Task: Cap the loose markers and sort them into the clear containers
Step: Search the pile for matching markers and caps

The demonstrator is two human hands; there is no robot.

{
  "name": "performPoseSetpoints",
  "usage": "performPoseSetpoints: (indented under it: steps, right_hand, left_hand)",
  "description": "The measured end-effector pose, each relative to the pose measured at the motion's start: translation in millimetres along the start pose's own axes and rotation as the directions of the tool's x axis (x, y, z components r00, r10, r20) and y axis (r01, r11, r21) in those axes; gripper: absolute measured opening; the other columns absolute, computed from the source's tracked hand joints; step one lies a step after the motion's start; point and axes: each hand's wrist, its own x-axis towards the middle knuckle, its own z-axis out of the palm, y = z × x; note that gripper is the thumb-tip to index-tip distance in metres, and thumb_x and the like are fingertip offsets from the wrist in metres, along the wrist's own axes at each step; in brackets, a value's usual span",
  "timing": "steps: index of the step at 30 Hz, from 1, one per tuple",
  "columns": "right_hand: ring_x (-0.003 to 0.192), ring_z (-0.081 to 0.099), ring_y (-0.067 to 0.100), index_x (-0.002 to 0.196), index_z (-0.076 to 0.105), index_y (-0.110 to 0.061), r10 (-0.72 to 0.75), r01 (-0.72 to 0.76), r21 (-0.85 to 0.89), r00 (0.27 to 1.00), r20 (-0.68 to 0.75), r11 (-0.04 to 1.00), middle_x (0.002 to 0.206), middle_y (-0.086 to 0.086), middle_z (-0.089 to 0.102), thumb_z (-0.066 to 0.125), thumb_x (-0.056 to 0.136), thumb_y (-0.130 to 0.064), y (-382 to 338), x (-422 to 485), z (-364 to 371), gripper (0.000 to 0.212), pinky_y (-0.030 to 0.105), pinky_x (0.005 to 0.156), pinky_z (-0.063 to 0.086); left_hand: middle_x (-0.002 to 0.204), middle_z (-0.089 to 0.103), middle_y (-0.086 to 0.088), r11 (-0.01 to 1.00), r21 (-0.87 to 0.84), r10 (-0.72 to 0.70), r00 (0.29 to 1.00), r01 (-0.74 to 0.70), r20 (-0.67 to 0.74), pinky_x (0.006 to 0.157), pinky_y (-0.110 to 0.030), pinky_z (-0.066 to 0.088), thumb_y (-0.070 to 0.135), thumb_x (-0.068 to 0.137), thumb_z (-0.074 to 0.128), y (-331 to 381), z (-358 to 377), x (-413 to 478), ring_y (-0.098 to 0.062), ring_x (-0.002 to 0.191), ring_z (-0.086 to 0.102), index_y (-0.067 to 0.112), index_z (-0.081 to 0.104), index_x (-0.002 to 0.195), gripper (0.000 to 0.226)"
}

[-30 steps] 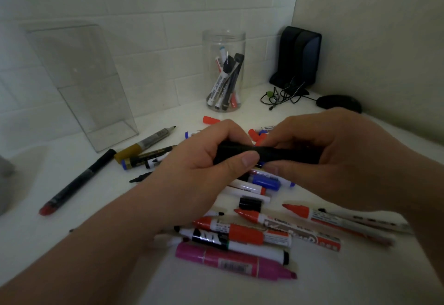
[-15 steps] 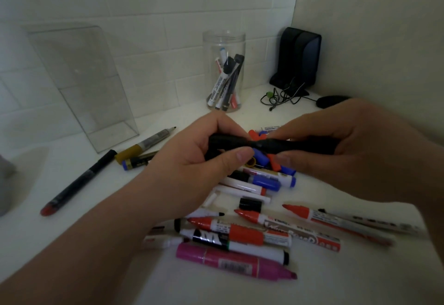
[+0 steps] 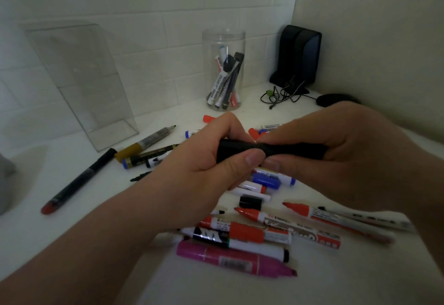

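Capping step: left hand (image 3: 204,168) and right hand (image 3: 348,151) both grip thick black marker (image 3: 271,151), next drop into clear round jar (image 3: 224,69).

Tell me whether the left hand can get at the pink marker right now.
Probably, once it lets go: the left hand and the right hand both grip the black marker. The pink marker lies nearest the person, with nothing on top of it and the space above it free.

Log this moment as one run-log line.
step: capping | left hand: grips black marker | right hand: grips it too | round jar: markers inside
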Motion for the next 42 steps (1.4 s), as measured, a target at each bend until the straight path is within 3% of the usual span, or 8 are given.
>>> performPoseSetpoints:
  steps: [15, 19, 22, 26, 30, 34, 38, 42]
  right_hand:
    - [0.046, 0.048, 0.008, 0.102, 0.076, -0.032, 0.22, -0.25, 0.114, 0.949, 0.228, 0.961, 0.062, -0.001, 0.066, 0.063, 0.091, -0.041, 18.2, -1.8, -18.7, 0.019, 0.024, 0.046, 0.04]
    - [0.042, 0.05, 0.004, 0.091, 0.075, -0.028, 0.358, -0.38, 0.117, 0.918, 0.171, 0.918, 0.057, -0.003, 0.067, 0.066, 0.085, -0.043, 41.0, -8.1, -37.7, 0.018, 0.017, 0.044, 0.041]
    - [0.056, 0.064, 0.011, 0.091, 0.071, -0.028, 0.458, -0.489, 0.069, 0.851, 0.255, 0.87, 0.072, -0.003, 0.074, 0.076, 0.078, -0.039, 58.8, -13.0, -43.9, 0.017, 0.024, 0.056, 0.049]
    - [0.08, 0.063, -0.003, 0.087, 0.07, -0.041, 0.545, -0.481, -0.257, 0.741, 0.391, 0.838, 0.085, -0.027, 0.068, 0.079, 0.076, -0.047, 69.0, -11.6, -34.8, 0.016, 0.018, 0.071, 0.045]
    - [0.083, 0.06, -0.003, 0.087, 0.07, -0.041, 0.606, -0.496, -0.347, 0.661, 0.443, 0.796, 0.086, -0.023, 0.066, 0.078, 0.076, -0.051, 64.2, -7.4, -28.2, 0.016, 0.017, 0.074, 0.045]
    - [0.08, 0.055, -0.002, 0.084, 0.067, -0.04, 0.631, -0.457, -0.442, 0.637, 0.443, 0.772, 0.088, -0.022, 0.061, 0.077, 0.078, -0.051, 60.8, -4.9, -22.5, 0.016, 0.018, 0.066, 0.04]
    - [0.079, 0.05, -0.002, 0.089, 0.067, -0.04, 0.651, -0.425, -0.507, 0.609, 0.452, 0.75, 0.088, -0.024, 0.056, 0.076, 0.081, -0.048, 56.5, -2.3, -16.4, 0.014, 0.015, 0.062, 0.035]
    - [0.078, 0.048, -0.002, 0.09, 0.063, -0.041, 0.65, -0.387, -0.549, 0.617, 0.442, 0.741, 0.089, -0.023, 0.052, 0.075, 0.083, -0.046, 52.0, -0.3, -11.8, 0.014, 0.014, 0.061, 0.032]
  left_hand:
    - [0.056, 0.052, 0.011, 0.992, 0.122, 0.045, 0.992, -0.03, -0.117, 0.053, -0.033, 0.037, 0.061, 0.081, 0.051, -8.5, 11.1, 15.4, -0.004, 0.049, 0.044, 0.035, 0.059, 0.085, 0.027]
    - [0.051, 0.039, 0.005, 0.99, -0.137, -0.01, 0.96, -0.03, -0.281, 0.048, -0.025, 0.027, 0.052, 0.084, 0.061, -12.2, -8.6, 14.8, -0.015, 0.043, 0.03, 0.022, 0.058, 0.077, 0.031]
    - [0.057, 0.037, -0.004, 0.982, -0.178, -0.107, 0.961, 0.062, -0.253, 0.047, -0.027, 0.024, 0.054, 0.086, 0.067, -13.6, -14.8, 13.0, -0.018, 0.048, 0.027, 0.02, 0.055, 0.073, 0.038]
    - [0.062, 0.049, 0.01, 0.967, 0.103, -0.232, 0.972, 0.234, -0.033, 0.055, -0.028, 0.034, 0.054, 0.093, 0.049, -12.9, -7.7, 10.2, -0.005, 0.053, 0.042, 0.032, 0.058, 0.078, 0.028]
    - [0.082, 0.061, 0.011, 0.913, 0.356, -0.254, 0.961, 0.201, 0.107, 0.065, -0.036, 0.045, 0.059, 0.089, 0.041, -6.6, -8.2, 6.1, -0.008, 0.07, 0.056, 0.044, 0.055, 0.095, 0.021]
    - [0.1, 0.053, 0.033, 0.781, 0.618, -0.281, 0.933, 0.087, 0.224, 0.069, -0.02, 0.043, 0.06, 0.085, 0.042, -3.6, -7.4, 6.0, 0.008, 0.089, 0.053, 0.052, 0.052, 0.101, 0.021]
    - [0.108, 0.051, 0.032, 0.72, 0.693, -0.287, 0.904, -0.014, 0.316, 0.093, -0.022, 0.046, 0.057, 0.082, 0.047, -7.0, -10.3, 7.7, 0.008, 0.103, 0.05, 0.054, 0.059, 0.115, 0.035]
    - [0.109, 0.054, 0.028, 0.676, 0.735, -0.291, 0.897, -0.053, 0.333, 0.094, -0.02, 0.045, 0.044, 0.092, 0.059, -7.6, -14.2, 9.3, 0.008, 0.102, 0.05, 0.054, 0.063, 0.117, 0.028]
